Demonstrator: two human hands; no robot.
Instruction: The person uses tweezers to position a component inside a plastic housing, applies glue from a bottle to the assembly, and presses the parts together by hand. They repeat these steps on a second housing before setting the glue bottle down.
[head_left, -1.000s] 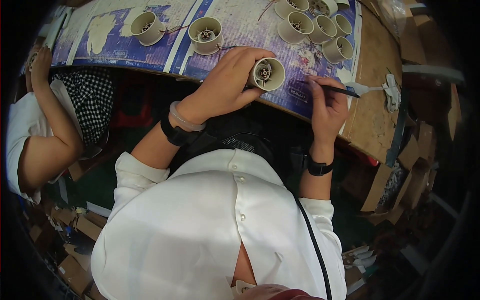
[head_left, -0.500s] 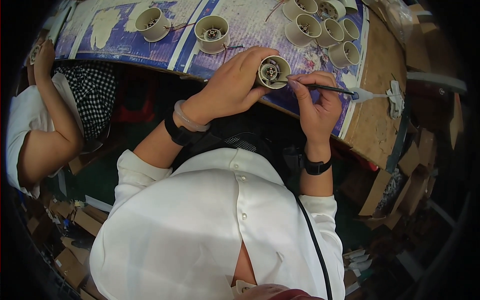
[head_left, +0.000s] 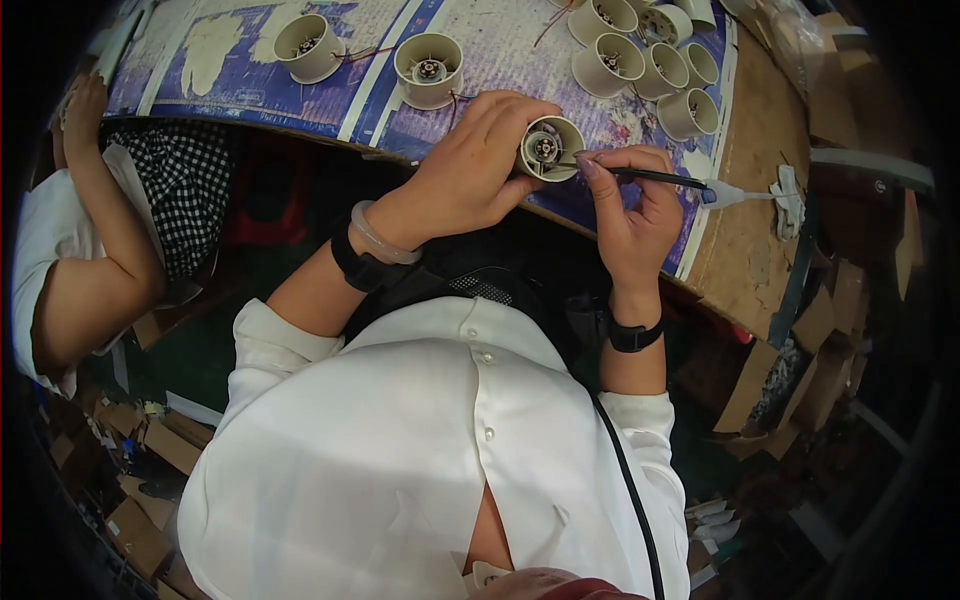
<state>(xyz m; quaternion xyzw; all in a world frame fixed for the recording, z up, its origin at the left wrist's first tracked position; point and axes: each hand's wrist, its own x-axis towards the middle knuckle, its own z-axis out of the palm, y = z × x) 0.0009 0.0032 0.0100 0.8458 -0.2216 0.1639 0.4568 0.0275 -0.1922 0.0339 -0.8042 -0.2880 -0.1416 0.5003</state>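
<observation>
My left hand (head_left: 470, 155) is wrapped round a small cream cylindrical housing (head_left: 569, 143), tilted so its open mouth faces up toward me. A round motor (head_left: 545, 149) with a dark centre sits inside it. Pinched in my right hand (head_left: 640, 205) is a thin black stick-like tool (head_left: 688, 181); its exact kind does not show. The tool's tip reaches over the housing's right rim to the inside, close to the motor. Its rear end points right, toward a translucent white bottle (head_left: 732, 191) with a narrow spout.
Two similar housings stand on the left, a nearer one (head_left: 430, 95) and a farther one (head_left: 308, 62), with thin wires. Several more (head_left: 607, 80) cluster at back right. A white cloth (head_left: 789, 203) lies by the table's right edge. A seated co-worker's arm (head_left: 110, 220) is at left.
The view has shifted slightly. Both hands keep their hold on the housing and the tool, and the tool's tip remains at the inside of the housing.
</observation>
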